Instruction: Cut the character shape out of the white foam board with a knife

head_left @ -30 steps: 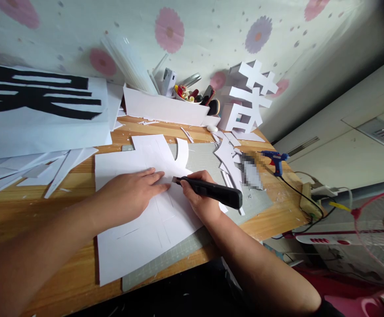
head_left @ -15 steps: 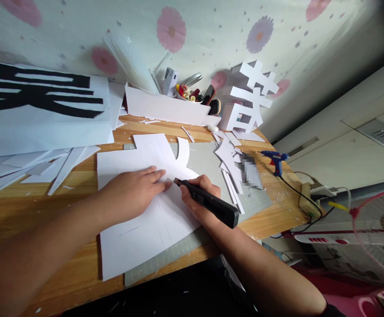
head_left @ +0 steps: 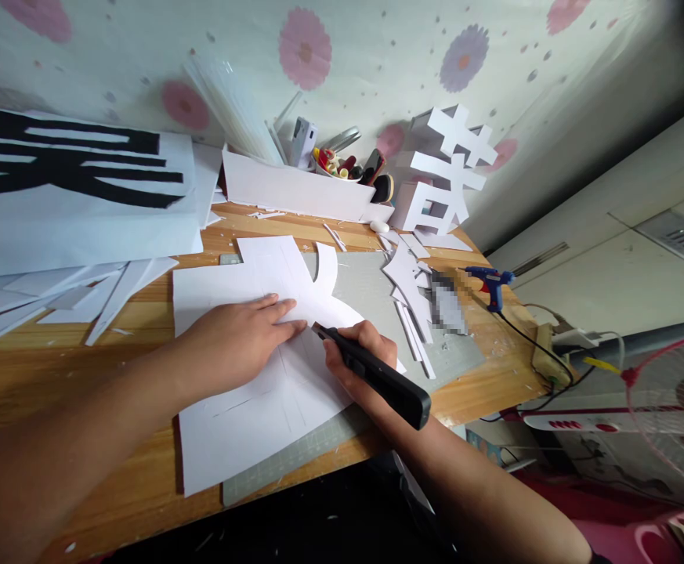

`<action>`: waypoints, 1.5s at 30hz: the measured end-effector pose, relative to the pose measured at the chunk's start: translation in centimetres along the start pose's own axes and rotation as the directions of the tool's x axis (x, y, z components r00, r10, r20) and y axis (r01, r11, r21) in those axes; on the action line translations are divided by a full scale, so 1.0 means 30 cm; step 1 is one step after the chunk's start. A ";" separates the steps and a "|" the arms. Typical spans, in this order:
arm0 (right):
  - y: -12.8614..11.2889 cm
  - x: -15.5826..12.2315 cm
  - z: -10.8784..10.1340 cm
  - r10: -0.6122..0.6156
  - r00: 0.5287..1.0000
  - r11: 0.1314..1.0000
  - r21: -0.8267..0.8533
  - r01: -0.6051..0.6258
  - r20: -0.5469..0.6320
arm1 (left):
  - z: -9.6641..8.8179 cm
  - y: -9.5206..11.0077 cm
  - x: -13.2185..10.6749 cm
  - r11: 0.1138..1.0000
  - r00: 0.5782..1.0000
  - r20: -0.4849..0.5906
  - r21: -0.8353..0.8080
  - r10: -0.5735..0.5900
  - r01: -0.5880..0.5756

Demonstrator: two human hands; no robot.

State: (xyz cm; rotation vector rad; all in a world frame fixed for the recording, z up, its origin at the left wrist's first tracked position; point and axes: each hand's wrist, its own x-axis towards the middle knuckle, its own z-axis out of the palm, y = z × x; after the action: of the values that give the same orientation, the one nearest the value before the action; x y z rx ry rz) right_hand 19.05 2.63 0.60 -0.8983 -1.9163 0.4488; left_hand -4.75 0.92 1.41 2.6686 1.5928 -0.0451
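My left hand lies flat, fingers stretched out, pressing down a large white sheet of board that rests on a grey-green cutting mat. My right hand is wrapped round a black utility knife. The knife's tip touches the white sheet just past my left fingertips, and its handle slants back toward me. Faint cut lines run across the sheet.
White offcuts and a blue glue gun with its cord lie to the right on the wooden table. A sheet with black strokes lies at left. A white cut-out character, tool pot and box stand behind. A fan is at right.
My right hand has drawn the knife a little toward me and tilted its handle down to the right. My left hand stays flat on the sheet.
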 end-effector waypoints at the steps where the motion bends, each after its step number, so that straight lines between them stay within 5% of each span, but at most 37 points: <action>1: -0.001 -0.002 -0.002 -0.005 1.000 1.000 -0.002 0.005 0.007 | -0.003 0.003 0.000 1.000 1.000 0.000 0.006 0.001 -0.001; 20: -0.010 -0.048 -0.033 -0.029 1.000 0.998 -0.048 0.029 0.008 | -0.055 0.032 0.003 0.999 0.998 0.050 0.000 -0.043 0.043; 29: -0.016 -0.074 -0.052 -0.053 0.998 0.997 -0.061 0.054 0.015 | -0.091 0.045 0.015 0.998 0.986 0.157 0.044 -0.061 0.055; 39: -0.022 -0.100 -0.074 -0.083 0.996 0.990 -0.110 0.087 0.034 | 0.012 0.002 0.008 0.999 0.999 -0.004 0.013 -0.050 0.050; 45: -0.032 -0.107 -0.085 -0.103 0.994 0.989 -0.104 0.106 0.033 | -0.016 0.008 0.007 0.998 0.997 0.034 0.016 -0.063 0.062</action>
State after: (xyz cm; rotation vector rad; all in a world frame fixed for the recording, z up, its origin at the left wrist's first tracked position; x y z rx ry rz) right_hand 21.82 -0.56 0.54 -0.8583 -2.0174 0.3009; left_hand -4.42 1.01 1.89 2.6131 1.6715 -0.1044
